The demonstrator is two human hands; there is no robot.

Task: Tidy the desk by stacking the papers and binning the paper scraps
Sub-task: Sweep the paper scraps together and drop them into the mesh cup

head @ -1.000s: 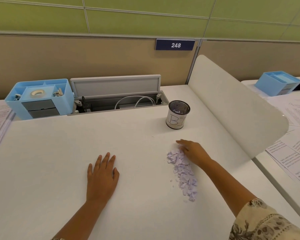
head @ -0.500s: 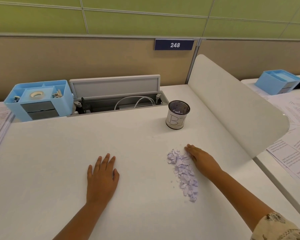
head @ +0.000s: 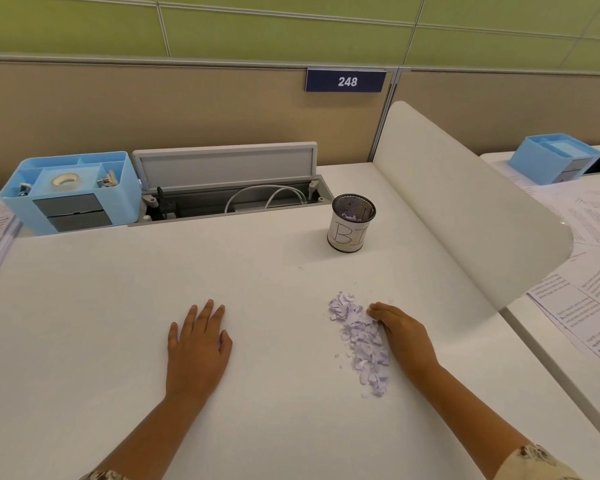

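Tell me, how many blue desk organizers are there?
2: one blue organizer at the desk's far left corner, another blue organizer on the neighboring desk, far right. Others may lie outside the view.

head view, looking down, desk [head: 118, 306] close

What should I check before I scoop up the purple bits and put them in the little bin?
1. Paper scraps gathered in one pile: ok, a few crumbs stray.
2. Right hand against the pile's side: ok.
3. Left hand free to help: ok, flat on the desk.
4. Bin upright, mouth open: ok.
5. Path from pile to bin clear: ok.
6. Room left inside bin: cannot tell.
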